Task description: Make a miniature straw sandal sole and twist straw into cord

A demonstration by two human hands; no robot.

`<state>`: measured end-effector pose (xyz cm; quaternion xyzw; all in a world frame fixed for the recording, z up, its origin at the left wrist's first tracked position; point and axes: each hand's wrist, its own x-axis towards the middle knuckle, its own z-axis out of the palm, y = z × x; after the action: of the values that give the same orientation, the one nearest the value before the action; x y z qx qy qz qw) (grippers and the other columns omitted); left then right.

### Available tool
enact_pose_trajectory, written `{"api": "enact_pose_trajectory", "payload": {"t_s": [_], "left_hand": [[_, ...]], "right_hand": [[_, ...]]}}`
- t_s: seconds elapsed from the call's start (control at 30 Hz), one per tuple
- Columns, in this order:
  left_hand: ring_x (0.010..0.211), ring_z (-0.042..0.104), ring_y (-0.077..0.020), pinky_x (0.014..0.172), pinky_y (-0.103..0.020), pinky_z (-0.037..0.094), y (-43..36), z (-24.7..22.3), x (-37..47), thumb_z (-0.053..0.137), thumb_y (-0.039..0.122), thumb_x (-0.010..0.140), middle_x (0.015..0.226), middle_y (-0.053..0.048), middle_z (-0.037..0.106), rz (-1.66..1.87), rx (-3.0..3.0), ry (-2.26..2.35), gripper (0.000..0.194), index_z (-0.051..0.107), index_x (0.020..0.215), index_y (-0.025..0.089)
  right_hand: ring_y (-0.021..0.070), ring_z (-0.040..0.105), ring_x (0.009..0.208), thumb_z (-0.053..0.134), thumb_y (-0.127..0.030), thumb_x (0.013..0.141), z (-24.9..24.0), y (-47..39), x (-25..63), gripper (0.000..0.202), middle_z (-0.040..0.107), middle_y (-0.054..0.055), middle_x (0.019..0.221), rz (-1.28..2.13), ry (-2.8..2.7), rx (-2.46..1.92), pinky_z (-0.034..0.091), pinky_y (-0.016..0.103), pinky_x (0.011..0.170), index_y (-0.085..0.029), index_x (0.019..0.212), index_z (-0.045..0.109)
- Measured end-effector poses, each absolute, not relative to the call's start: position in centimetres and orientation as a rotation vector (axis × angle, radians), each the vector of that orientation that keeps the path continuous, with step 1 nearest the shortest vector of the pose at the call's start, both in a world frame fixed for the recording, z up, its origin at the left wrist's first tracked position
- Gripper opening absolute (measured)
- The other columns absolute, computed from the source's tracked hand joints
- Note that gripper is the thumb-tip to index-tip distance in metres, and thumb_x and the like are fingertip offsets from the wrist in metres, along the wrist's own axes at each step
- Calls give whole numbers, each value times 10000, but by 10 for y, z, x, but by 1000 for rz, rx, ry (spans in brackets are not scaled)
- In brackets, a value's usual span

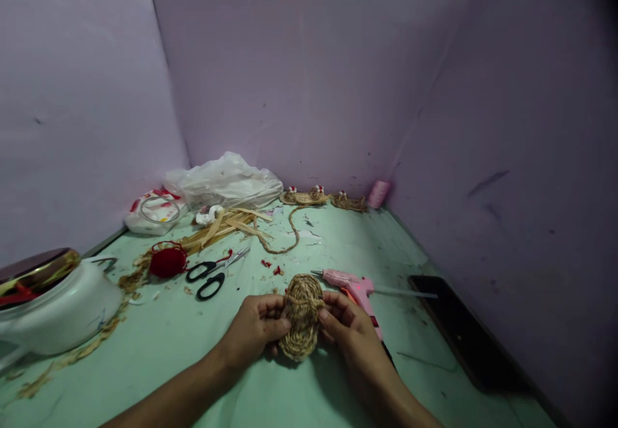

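Note:
A small woven straw slipper (300, 331) with a braided strap across its upper part is held upright over the pale green table (203, 376). My left hand (255, 325) pinches its left edge near the strap's end. At the other end of the strap, my right hand (347, 328) grips the right edge with thumb and fingers. Just behind my right hand lies a pink hot glue gun (350, 281), a clear glue stick poking out of its back and a small red light showing. Black-handled scissors (217, 273) lie partly open to the left.
Red yarn (168, 262) and dry straw strips (224, 227) lie left. Behind are a plastic bag (229, 180), a braided cord (284, 248), small woven pieces (304, 198) and a pink thread spool (379, 194). A white pot (67, 309) stands left, a dark flat slab (463, 331) right.

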<state>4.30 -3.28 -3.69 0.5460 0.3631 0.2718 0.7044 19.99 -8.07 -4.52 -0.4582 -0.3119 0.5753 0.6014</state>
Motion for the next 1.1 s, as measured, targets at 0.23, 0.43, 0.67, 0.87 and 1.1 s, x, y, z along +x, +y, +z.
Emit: {"api": "enact_pose_trajectory", "payload": {"t_s": [0.23,0.43,0.67,0.87,1.1], "left_hand": [[422,454,-80,364,-181,322,-31,-40,44,608,306,577,593,-38,567,608,1187,848,312,625,793,82],[406,437,-67,366,-184,329,-31,-38,46,608,301,599,609,-41,574,569,1211,857,339,619,848,71],[433,472,-79,358,-173,328,-30,-38,45,618,312,620,629,-49,585,647,1122,872,311,597,818,73],[483,490,-88,371,-164,349,-30,-40,43,644,323,618,641,-49,579,628,1156,828,345,580,843,70],[444,459,-69,364,-159,359,-30,-39,42,589,341,671,581,-17,541,716,1018,815,271,577,775,92]], "right_hand": [[127,565,604,754,-324,546,-42,-83,198,339,634,33,700,1337,-744,-1072,444,243,560,-157,800,604],[146,587,637,756,-295,546,-41,-83,199,323,644,46,743,1350,-709,-1078,461,275,592,-152,798,612],[182,611,754,749,-275,561,-38,-84,198,401,662,77,832,1399,-755,-1006,464,301,672,-161,920,612],[149,590,621,744,-273,563,-42,-85,196,355,651,61,733,1487,-756,-1048,442,272,593,-132,860,609],[127,558,579,744,-243,542,-43,-82,197,300,652,54,708,1495,-632,-1031,410,252,566,-144,805,635]]}}
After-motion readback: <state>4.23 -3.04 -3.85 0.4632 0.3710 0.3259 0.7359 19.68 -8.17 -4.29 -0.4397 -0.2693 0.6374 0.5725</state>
